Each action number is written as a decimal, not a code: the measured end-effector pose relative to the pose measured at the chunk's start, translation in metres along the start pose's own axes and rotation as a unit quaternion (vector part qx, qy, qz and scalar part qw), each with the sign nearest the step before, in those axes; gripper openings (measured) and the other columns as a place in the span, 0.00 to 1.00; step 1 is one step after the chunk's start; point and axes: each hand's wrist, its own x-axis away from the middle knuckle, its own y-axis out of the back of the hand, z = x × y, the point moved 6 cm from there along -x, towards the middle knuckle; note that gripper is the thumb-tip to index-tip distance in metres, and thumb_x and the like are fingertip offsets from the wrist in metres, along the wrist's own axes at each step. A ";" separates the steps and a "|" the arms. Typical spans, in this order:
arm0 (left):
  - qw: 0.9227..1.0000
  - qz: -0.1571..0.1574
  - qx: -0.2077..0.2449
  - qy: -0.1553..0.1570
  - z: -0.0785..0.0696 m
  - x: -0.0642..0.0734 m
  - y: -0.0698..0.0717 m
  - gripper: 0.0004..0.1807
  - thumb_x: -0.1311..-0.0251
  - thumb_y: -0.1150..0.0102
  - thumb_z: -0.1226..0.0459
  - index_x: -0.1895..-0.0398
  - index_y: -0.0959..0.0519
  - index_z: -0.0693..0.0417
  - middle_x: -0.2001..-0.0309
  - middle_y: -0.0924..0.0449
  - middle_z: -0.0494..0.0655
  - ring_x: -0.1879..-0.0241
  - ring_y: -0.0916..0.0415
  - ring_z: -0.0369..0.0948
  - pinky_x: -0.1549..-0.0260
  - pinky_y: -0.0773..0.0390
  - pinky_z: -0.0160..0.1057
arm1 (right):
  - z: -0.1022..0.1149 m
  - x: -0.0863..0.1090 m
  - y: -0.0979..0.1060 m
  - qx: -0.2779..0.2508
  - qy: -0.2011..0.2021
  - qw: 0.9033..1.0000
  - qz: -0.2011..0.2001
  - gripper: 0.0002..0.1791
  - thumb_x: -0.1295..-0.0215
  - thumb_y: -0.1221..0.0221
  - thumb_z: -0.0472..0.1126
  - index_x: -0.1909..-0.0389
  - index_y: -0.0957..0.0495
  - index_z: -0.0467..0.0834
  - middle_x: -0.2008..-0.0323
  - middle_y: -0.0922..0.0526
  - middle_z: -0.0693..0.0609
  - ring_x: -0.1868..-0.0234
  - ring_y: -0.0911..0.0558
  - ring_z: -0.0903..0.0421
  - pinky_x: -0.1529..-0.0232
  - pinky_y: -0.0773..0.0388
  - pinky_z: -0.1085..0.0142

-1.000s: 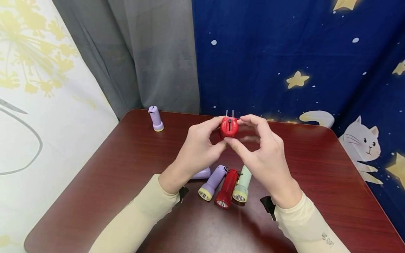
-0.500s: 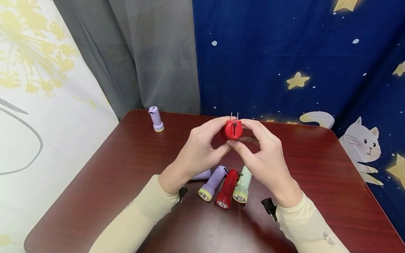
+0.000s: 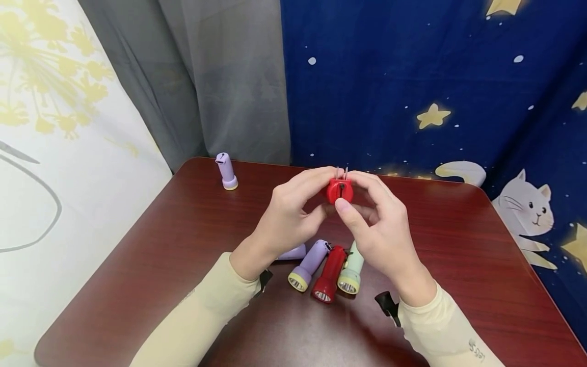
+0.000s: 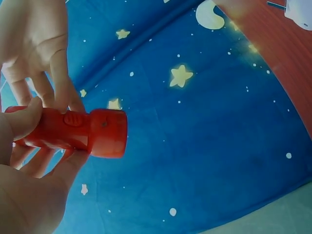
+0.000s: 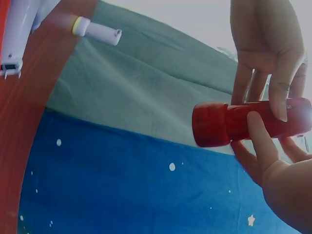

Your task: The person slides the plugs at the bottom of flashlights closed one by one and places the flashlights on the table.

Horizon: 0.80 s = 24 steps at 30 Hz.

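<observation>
We hold a red flashlight (image 3: 340,190) above the desk (image 3: 458,244), wrists (image 3: 249,257) angled inward.
Our left grip (image 3: 293,209) and right grip (image 3: 386,224) face each other, pinching its body between bent fingers (image 3: 316,178) and thumbs (image 3: 352,216).

The head view is bright and mostly sharp, with the white printed cloth (image 3: 91,193) palest at left and a soft sheen on the near part of the glossy counter (image 3: 174,244); a soft-edged shadow darkens it toward the right sleeve (image 3: 442,326). Both wrist views look dimmer, softer and bluish. In the right wrist view, white glare washes out the upper right, leaving the left hand (image 5: 270,53) greyish, while pale haze veils one end of the red flashlight (image 5: 248,122).
</observation>
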 end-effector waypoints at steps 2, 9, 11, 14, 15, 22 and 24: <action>1.000 0.001 0.000 -0.006 -0.001 0.001 -0.001 0.24 0.39 0.29 0.75 0.39 0.18 0.68 0.40 0.14 0.61 0.37 0.16 0.50 0.32 0.20 0.38 | -0.001 0.000 0.000 -0.030 -0.021 0.999 -0.002 0.21 0.31 0.38 0.27 0.38 0.22 0.33 0.40 0.18 0.45 0.42 0.13 0.63 0.47 0.13 0.72; 1.000 -0.008 0.000 -0.011 -0.002 0.002 -0.003 0.22 0.39 0.29 0.75 0.40 0.17 0.68 0.39 0.15 0.62 0.37 0.16 0.50 0.34 0.18 0.38 | -0.003 0.001 -0.002 -0.112 -0.052 0.992 -0.017 0.16 0.29 0.44 0.25 0.42 0.26 0.23 0.38 0.21 0.46 0.37 0.15 0.61 0.39 0.17 0.71; 1.000 -0.009 0.003 -0.012 -0.003 0.001 -0.003 0.21 0.39 0.29 0.75 0.41 0.16 0.68 0.38 0.16 0.62 0.37 0.16 0.50 0.35 0.18 0.38 | -0.002 0.001 -0.002 -0.119 -0.057 0.991 -0.026 0.16 0.28 0.44 0.26 0.43 0.26 0.23 0.37 0.21 0.47 0.37 0.15 0.61 0.39 0.17 0.71; 1.000 -0.011 0.003 -0.013 -0.003 0.000 -0.003 0.21 0.39 0.29 0.75 0.42 0.16 0.67 0.39 0.16 0.62 0.38 0.15 0.50 0.35 0.18 0.37 | -0.002 0.001 -0.002 -0.119 -0.060 0.990 -0.037 0.15 0.28 0.45 0.27 0.44 0.26 0.22 0.38 0.20 0.48 0.39 0.15 0.60 0.42 0.15 0.71; 1.000 -0.013 0.003 -0.014 -0.004 0.000 -0.002 0.20 0.39 0.30 0.75 0.42 0.15 0.67 0.39 0.16 0.62 0.38 0.15 0.50 0.36 0.17 0.38 | -0.002 0.001 -0.002 -0.116 -0.060 0.991 -0.040 0.15 0.28 0.45 0.27 0.45 0.26 0.23 0.39 0.19 0.48 0.39 0.14 0.60 0.43 0.15 0.71; 1.000 -0.018 0.008 -0.024 -0.005 0.001 -0.003 0.19 0.39 0.31 0.77 0.44 0.15 0.68 0.42 0.15 0.63 0.41 0.14 0.50 0.38 0.16 0.37 | 0.001 0.000 -0.002 -0.117 -0.046 0.990 -0.064 0.12 0.29 0.43 0.26 0.50 0.26 0.21 0.45 0.16 0.52 0.45 0.12 0.61 0.46 0.14 0.73; 0.999 -0.019 0.009 -0.025 -0.005 0.001 -0.003 0.19 0.39 0.31 0.77 0.44 0.15 0.68 0.42 0.15 0.63 0.42 0.14 0.50 0.38 0.15 0.37 | 0.002 0.000 -0.002 -0.122 -0.040 0.989 -0.066 0.12 0.29 0.43 0.26 0.51 0.26 0.20 0.46 0.16 0.52 0.46 0.12 0.61 0.46 0.14 0.74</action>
